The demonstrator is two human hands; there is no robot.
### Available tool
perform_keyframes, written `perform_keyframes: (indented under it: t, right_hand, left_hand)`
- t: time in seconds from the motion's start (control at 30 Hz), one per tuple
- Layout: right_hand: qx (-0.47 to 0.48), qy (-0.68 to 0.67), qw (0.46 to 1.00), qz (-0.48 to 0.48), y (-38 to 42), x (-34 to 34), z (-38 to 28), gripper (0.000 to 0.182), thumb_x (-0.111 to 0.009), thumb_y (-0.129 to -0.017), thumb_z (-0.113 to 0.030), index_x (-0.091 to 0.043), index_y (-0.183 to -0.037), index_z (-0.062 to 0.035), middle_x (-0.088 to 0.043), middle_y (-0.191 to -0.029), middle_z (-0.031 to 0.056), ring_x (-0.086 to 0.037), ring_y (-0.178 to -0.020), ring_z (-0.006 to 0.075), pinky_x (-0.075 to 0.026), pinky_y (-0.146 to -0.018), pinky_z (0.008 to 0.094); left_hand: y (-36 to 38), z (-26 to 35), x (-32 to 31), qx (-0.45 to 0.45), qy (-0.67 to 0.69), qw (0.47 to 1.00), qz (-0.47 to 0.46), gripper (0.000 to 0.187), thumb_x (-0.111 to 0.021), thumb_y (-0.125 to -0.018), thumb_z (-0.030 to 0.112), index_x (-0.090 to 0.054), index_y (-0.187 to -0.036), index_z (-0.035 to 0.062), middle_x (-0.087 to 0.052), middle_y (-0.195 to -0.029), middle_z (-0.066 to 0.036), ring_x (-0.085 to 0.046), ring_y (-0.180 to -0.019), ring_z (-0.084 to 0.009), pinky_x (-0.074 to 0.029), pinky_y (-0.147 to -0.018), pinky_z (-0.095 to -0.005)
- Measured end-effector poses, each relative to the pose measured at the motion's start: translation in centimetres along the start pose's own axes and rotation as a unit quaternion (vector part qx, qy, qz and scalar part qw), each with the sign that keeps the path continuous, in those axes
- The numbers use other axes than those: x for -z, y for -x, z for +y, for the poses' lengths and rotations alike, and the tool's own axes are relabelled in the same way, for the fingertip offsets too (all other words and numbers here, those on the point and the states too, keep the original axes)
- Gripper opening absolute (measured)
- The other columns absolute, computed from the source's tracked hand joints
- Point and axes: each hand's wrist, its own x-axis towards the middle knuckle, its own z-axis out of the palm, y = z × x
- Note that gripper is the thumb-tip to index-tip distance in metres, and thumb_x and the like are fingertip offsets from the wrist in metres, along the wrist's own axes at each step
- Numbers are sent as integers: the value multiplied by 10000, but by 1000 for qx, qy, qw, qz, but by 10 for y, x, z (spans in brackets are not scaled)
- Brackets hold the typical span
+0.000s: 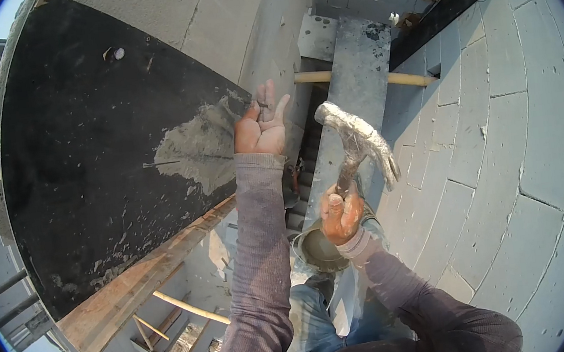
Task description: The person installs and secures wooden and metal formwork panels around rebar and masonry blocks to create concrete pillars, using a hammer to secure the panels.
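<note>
My right hand (342, 216) is wrapped round the handle of a claw hammer (355, 133). The hammer's head is crusted with pale mortar and points up, apart from the wall. My left hand (261, 126) is turned partly palm up, beside the right edge of a black-faced board (96, 127). Between its thumb and forefinger is a short dark nail (262, 105); the other fingers are loosely extended. A grey mortar smear (199, 147) covers part of the board near this hand.
On the right rises a wall of grey blocks (494, 145). A narrow plank (358, 49) lies across a bamboo pole (410, 78). Below my right hand stands a bucket of grey mortar (322, 249). A timber edge (148, 281) runs under the board, above a drop to a lower level.
</note>
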Motion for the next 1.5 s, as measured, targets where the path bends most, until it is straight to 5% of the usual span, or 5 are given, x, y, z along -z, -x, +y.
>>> perform_keyframes:
  t: [0.27, 0.47, 0.57, 1.27, 1.5]
  right_hand:
    - [29, 172, 981, -81, -32, 0, 2, 245, -589, -1014, -200, -509, -959, 25, -536, -649, 214, -553, -546, 457, -413, -474, 400]
    - [11, -42, 998, 34, -6, -7, 13, 382, -537, -1044, -379, -499, -920, -20, -487, -602, 19, -473, -475, 139, -362, -445, 336]
    - [5, 185, 978, -95, -31, -12, 8, 265, -577, -1028, -223, -517, -913, 8, -566, -658, 178, -584, -531, 404, -428, -482, 418]
    - [15, 213, 977, -20, -11, 14, -15, 269, -619, -994, -214, -492, -896, 2, -501, -609, 199, -535, -533, 468, -374, -477, 480]
    - [-18, 223, 974, -25, -4, 38, -35, 284, -587, -1015, -258, -503, -899, -13, -546, -659, 218, -576, -621, 485, -419, -533, 494]
  left_hand:
    - [-9, 4, 4, -2, -31, 999, -12, 480, -372, -1060, 22, -293, -1533, 32, -467, -1540, -64, -479, -1404, -327, -232, -1189, -693]
    - [-8, 7, 9, 9, -9, 1000, -16, 485, -365, -1068, 44, -283, -1546, 58, -458, -1549, -80, -480, -1404, -332, -251, -1172, -702]
    - [1, 2, 3, -8, -52, 999, -9, 500, -367, -1067, 43, -256, -1554, 43, -447, -1552, -111, -484, -1402, -330, -257, -1187, -662]
    - [5, 13, 16, 26, -39, 996, -71, 510, -394, -1070, 67, -268, -1565, 86, -410, -1582, -103, -411, -1453, -349, -213, -1195, -680]
    - [213, -2, -89, -286, -740, 584, -172, 756, -840, -838, 248, -469, -1453, 13, -641, -1322, -192, -647, -1179, -333, -494, -1044, -409]
